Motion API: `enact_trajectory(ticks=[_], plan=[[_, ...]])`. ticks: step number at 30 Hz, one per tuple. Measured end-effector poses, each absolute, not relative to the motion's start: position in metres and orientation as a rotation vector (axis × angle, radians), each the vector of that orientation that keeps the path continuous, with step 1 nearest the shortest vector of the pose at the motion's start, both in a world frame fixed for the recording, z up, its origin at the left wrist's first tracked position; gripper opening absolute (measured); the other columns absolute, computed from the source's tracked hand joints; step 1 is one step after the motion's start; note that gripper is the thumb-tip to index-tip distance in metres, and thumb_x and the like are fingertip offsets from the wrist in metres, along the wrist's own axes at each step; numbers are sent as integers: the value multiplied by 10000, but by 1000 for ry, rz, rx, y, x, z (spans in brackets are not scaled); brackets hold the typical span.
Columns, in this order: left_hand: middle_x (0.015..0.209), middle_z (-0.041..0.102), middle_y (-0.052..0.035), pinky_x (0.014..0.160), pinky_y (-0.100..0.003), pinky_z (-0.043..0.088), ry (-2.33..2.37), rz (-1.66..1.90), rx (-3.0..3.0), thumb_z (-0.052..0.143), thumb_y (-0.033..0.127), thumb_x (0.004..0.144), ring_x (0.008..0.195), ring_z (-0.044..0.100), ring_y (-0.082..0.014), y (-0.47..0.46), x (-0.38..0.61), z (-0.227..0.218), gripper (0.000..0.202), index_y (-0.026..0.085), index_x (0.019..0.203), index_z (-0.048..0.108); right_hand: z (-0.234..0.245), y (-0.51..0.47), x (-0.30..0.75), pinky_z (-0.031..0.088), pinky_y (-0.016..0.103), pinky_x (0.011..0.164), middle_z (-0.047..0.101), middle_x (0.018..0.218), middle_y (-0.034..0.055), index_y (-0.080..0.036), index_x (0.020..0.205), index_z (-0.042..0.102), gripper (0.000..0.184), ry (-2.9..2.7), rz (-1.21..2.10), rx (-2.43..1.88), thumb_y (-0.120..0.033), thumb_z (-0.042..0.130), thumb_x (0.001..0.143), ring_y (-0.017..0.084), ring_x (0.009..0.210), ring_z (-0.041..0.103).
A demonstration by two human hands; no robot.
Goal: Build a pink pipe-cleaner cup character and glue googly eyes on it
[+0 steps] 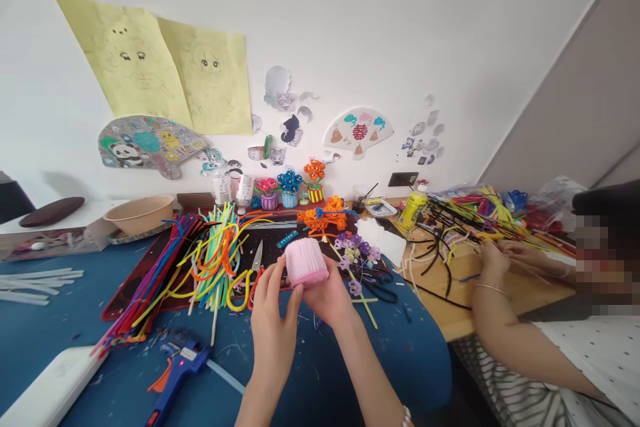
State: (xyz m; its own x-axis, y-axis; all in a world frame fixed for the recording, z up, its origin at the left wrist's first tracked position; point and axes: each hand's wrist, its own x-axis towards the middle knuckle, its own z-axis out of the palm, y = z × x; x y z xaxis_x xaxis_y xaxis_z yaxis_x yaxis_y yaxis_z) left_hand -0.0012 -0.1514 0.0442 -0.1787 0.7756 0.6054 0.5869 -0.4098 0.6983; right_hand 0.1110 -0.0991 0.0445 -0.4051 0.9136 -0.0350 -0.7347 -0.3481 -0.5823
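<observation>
Left of the grips, a hot glue gun (pixel 180 361), red light on, then loose pipe cleaners (pixel 215 267) and an open knife (pixel 257 257) just beside the left grip (pixel 274 327). Pink pipe-cleaner cup (pixel 307 262) pressed between that and the right grip (pixel 326 297), fingers closed round it. Too hard a squeeze, a dented cup; one slip, a tumble against that knife. Right of the grips, purple pipe-cleaner flowers (pixel 355 253).

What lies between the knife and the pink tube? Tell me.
In the head view, the fingers of the left hand lie there, curled against the pink tube, just right of the knife. The right hand holds the tube's other side.
</observation>
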Motion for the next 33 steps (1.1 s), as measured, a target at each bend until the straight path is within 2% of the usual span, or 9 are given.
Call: enact_trajectory(ticks=[2, 4, 8, 12, 16, 20, 25, 29, 33], plan=[[1333, 581, -123, 970, -441, 497, 1608, 1660, 1983, 500, 292, 943, 1223, 554, -258, -149, -1, 40, 421, 249, 1362, 510, 43, -103, 109, 531, 368, 777, 733, 986, 113, -152, 1059, 679, 534, -624, 1923, -430, -599, 573, 787, 269, 904, 665], [1332, 587, -110, 1004, -448, 474, 1593, 1661, 2064, 470, 239, 955, 1236, 548, -246, -148, -3, 36, 428, 270, 1380, 493, 40, -108, 110, 521, 375, 824, 722, 1041, 119, -159, 1127, 662, 591, -716, 1863, -423, -625, 641, 764, 275, 967, 657], [1340, 591, -100, 1008, -432, 479, 1581, 1657, 2111, 446, 204, 953, 1237, 555, -240, -152, -11, 29, 437, 272, 1382, 495, 35, -111, 123, 474, 362, 933, 698, 1119, 89, -204, 1193, 626, 644, -977, 1650, -463, -386, 868, 625, 252, 1038, 639], [1341, 589, -116, 1041, -453, 455, 1644, 1645, 2005, 501, 272, 941, 1269, 526, -258, -156, -17, 24, 425, 236, 1364, 500, 39, -106, 138, 436, 327, 989, 612, 1261, 55, -253, 1257, 570, 760, -1217, 1491, -534, -232, 898, 572, 228, 1159, 567], [1366, 563, -139, 1015, -463, 471, 1596, 1537, 1966, 554, 353, 914, 1257, 532, -282, -154, -16, 21, 480, 213, 1368, 478, 48, -102, 148, 448, 321, 957, 579, 1259, 41, -273, 1242, 553, 786, -1390, 1416, -524, -202, 908, 544, 229, 1155, 557], [1287, 615, -130, 896, -396, 527, 1519, 1534, 1897, 545, 375, 916, 1106, 620, -256, -156, -11, 28, 439, 204, 1319, 518, 42, -104, 149, 452, 345, 952, 624, 1223, 60, -251, 1220, 597, 713, -1339, 1496, -479, -305, 913, 583, 245, 1136, 578], [1136, 672, -81, 785, -305, 524, 1424, 1603, 1817, 555, 336, 914, 953, 647, -196, -164, -6, 45, 291, 215, 1171, 617, 22, -110, 141, 495, 342, 834, 716, 1074, 109, -190, 1154, 678, 633, -1032, 1689, -380, -641, 731, 713, 242, 941, 664], [999, 711, -56, 732, -287, 513, 1460, 1622, 1749, 586, 361, 885, 812, 641, -175, -170, -4, 49, 251, 207, 1065, 669, 17, -111, 134, 501, 305, 732, 743, 959, 134, -138, 1109, 707, 712, -904, 1807, -339, -742, 614, 743, 209, 778, 666], [868, 734, -43, 696, -293, 515, 1591, 1593, 1577, 582, 434, 865, 718, 646, -180, -182, -8, 38, 278, 201, 958, 702, 17, -109, 136, 497, 296, 763, 744, 985, 146, -121, 1133, 689, 769, -843, 1832, -336, -767, 610, 724, 195, 770, 655]])
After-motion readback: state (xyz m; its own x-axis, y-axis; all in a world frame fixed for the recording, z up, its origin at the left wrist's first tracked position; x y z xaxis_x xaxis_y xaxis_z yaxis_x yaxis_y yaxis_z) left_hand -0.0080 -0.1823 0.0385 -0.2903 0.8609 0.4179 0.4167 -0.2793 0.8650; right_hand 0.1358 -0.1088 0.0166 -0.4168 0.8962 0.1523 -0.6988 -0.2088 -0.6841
